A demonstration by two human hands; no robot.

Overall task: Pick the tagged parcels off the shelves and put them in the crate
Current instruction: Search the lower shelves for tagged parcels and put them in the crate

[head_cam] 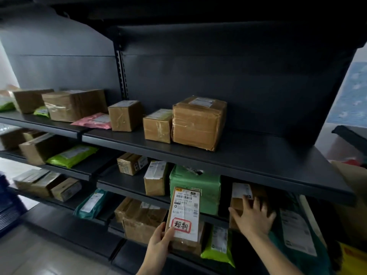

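The tagged parcel (pixel 184 213) is a slim brown cardboard packet. It is held upright in the air, overlapping the lower left corner of the big green bag (pixel 206 187) that stands on the middle shelf (pixel 127 189). A white shipping label with barcodes and small print covers nearly its whole face. Low on that label sits a white sticker ringed in red, with two bold black handwritten characters. The left hand (pixel 158 241) comes up from below and left of the green bag and grips the packet's bottom left corner. Its thumb is curled over the label just beside the red-ringed sticker, and its fingers are wrapped behind, out of sight. Right of the green bag, the right hand (pixel 253 215) lies in under the upper shelf board (pixel 248 155). Its fingers are spread wide and laid on a brown box (pixel 236 205), which has its own white label near the top. The thumb stretches left across the box's front, so the hand is touching the box rather than closed round it. Above the green bag, three taped brown boxes (pixel 198 124) stand in a row on the upper board.
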